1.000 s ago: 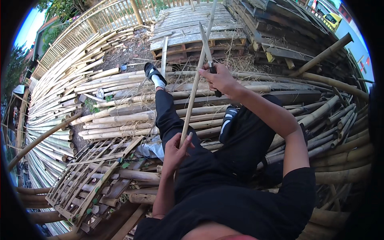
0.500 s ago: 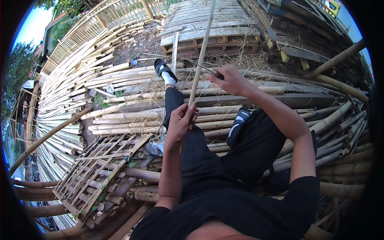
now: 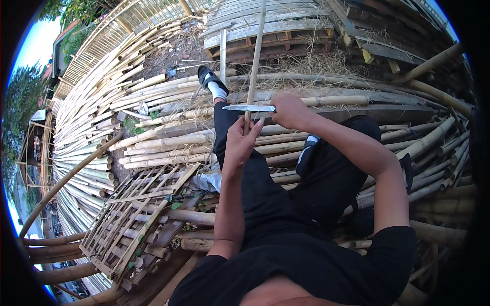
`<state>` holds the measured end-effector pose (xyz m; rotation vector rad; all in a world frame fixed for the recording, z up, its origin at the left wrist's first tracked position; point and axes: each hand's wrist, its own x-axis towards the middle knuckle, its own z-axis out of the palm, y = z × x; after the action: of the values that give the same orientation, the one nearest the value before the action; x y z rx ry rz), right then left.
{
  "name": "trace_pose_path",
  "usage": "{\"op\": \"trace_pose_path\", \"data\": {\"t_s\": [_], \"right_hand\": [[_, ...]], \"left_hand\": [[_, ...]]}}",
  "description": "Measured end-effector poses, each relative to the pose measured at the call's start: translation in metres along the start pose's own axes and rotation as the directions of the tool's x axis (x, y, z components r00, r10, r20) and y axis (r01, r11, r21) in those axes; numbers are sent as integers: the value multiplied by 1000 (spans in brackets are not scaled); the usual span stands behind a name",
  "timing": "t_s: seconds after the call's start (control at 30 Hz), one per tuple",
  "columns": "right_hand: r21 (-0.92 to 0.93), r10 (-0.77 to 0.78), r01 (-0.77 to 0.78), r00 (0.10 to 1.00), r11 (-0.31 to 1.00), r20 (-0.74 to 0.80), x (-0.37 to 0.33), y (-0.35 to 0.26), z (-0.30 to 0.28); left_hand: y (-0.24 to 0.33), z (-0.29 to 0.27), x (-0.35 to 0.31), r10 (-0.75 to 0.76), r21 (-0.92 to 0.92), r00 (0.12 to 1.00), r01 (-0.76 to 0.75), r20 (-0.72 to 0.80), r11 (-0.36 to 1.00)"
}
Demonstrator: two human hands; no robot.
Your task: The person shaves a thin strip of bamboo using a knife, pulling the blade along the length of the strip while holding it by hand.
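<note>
Head view, looking down the body over a yard of stacked bamboo. Left hand (image 3: pixel 240 143) is closed round the lower end of a thin bamboo strip (image 3: pixel 255 56), thumb and fingers wrapped on it, forefinger lying up along the stick. The strip runs almost straight up and away from that hand, over the outstretched leg, toward the wooden pallet (image 3: pixel 265 30) beyond. Right hand (image 3: pixel 291 109) sits just right of and above the left, fist closed on the handle of a knife (image 3: pixel 247 107); the blade points left and lies flat across the strip, touching or nearly touching it just above the left fingertips. To do this paring well, my judgement: keep the blade at a shallow angle to the strip, push it away from the body and away from the left fingers, and hold the strip firm so it does not twist or whip. The left forefinger is very near the edge, so that is the risk. The strip itself is pale tan, narrow, straight and long, its top end running out of frame; whether it is already smooth I cannot tell. Below and left of the left hand lies a woven bamboo lattice (image 3: pixel 138 214); poles (image 3: pixel 153 137) lie under both legs; a black sandal (image 3: pixel 206 76) and white sock show at the far foot.
</note>
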<state>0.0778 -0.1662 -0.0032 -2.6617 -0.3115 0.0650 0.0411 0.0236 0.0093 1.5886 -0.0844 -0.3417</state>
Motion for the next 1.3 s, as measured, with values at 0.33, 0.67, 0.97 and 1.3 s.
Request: {"op": "trace_pose_path", "data": {"t_s": [0.33,0.67,0.97,1.3], "right_hand": [[-52,42,-41,999,998,12,-6,-18,6],[-140,1,-16,994,990,-107,6,2,13],[-150,127,-144,985,978,-119,28,16,17],[192,669,-651,648,735,-364,51,100,-86]], "left_hand": [[-21,-1,6,158,269,983,-128,-93,955],[-21,7,3,197,403,978,-155,-65,902],[-30,-2,10,162,391,983,-117,-84,913],[-41,-33,-80,-85,87,989,96,-120,992]]}}
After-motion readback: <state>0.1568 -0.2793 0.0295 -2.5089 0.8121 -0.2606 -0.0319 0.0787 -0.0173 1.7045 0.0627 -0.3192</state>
